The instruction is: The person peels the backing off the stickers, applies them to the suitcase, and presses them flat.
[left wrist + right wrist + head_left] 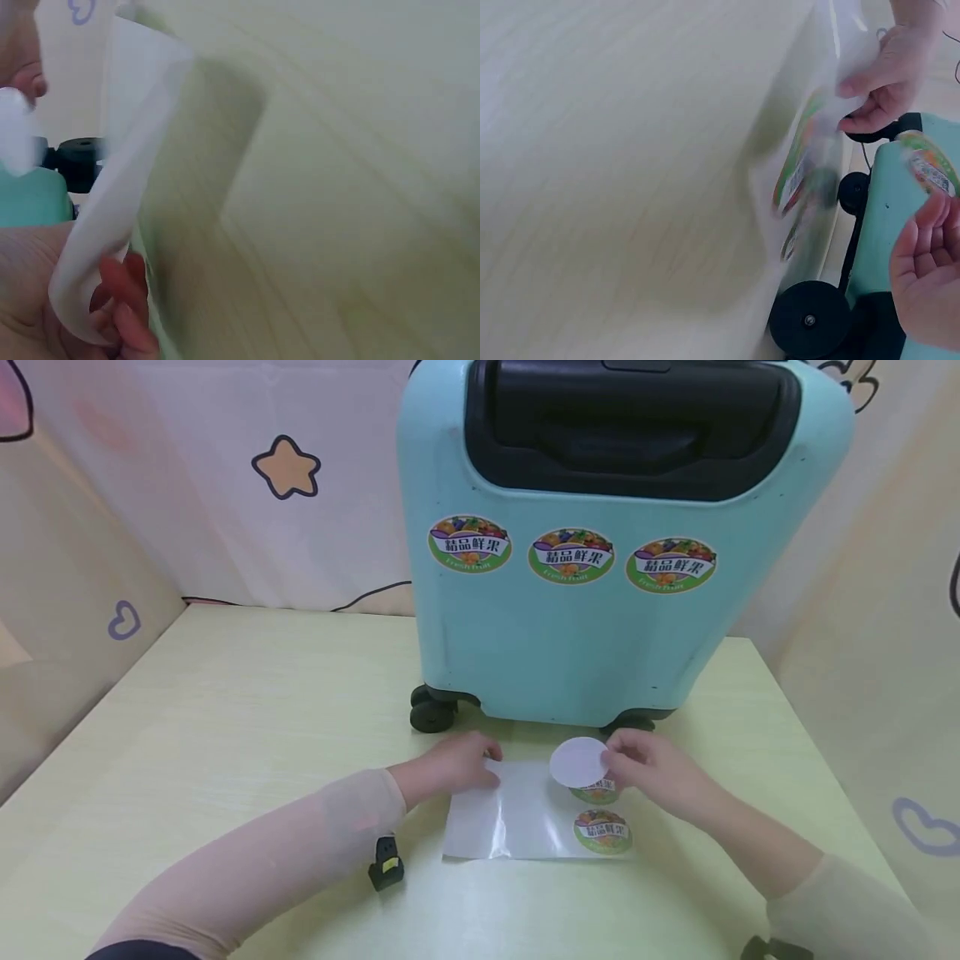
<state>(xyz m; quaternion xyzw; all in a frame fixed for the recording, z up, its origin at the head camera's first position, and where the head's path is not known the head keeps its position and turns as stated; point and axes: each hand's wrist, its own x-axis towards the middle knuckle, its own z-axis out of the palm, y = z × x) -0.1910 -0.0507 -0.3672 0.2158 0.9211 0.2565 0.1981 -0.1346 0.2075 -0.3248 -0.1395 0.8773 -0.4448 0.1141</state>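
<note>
My right hand (656,768) pinches an oval sticker (577,762) by its edge, its white back facing the head camera. The sticker's printed fruit side shows in the right wrist view, where it is blurred (930,165). Below it is a glossy white sticker sheet (510,818). Its upper left corner is held between the thumb and fingers of my left hand (457,764). Two printed fruit stickers are on the sheet's right side; the lower one (602,832) is in full view, the upper partly covered. In the left wrist view the sheet (124,180) curves up off the table.
A light blue suitcase (555,643) with black wheels stands upright just behind the hands. Three oval fruit stickers (572,557) run in a row across its front. The pale table (285,693) is bordered by printed cloth walls (187,502).
</note>
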